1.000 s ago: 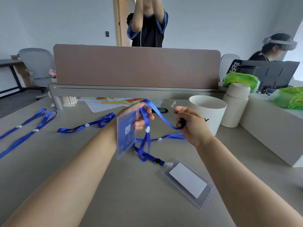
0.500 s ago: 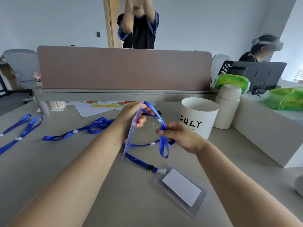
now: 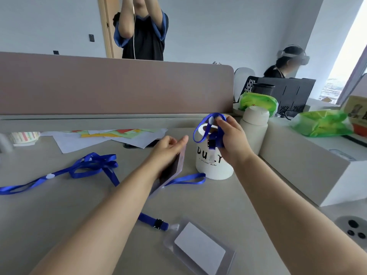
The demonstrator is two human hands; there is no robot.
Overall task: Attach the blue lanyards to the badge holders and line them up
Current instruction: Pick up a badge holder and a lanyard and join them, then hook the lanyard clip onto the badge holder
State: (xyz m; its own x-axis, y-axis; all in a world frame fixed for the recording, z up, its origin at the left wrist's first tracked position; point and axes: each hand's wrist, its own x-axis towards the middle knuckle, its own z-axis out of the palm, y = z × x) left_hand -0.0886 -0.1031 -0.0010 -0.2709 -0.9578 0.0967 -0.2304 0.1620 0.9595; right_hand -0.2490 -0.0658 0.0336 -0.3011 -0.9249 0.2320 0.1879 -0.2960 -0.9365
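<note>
My left hand (image 3: 167, 149) holds a clear badge holder (image 3: 174, 171) edge-on above the desk. To its right, my right hand (image 3: 231, 139) grips a blue lanyard (image 3: 208, 126), looped upward, with its black clip (image 3: 211, 143) hanging below the fingers. A tail of blue strap (image 3: 188, 179) lies on the desk under the holder. Near the front edge lies a second badge holder (image 3: 200, 249) with a white card, a lanyard clip (image 3: 158, 224) attached to it. A loose blue lanyard (image 3: 87, 167) sprawls on the left.
A white cup marked DULY (image 3: 214, 169) stands right behind my hands, a cream bottle (image 3: 254, 128) beside it. A white box (image 3: 309, 165) runs along the right. Papers (image 3: 111, 137) and a paper cup (image 3: 23, 137) lie before the partition (image 3: 111, 86). Two people are beyond.
My right hand has risen to the right, pulling the lanyard's clip end up off the holder. My left hand lowered and tilted the badge holder. The view swung rightward.
</note>
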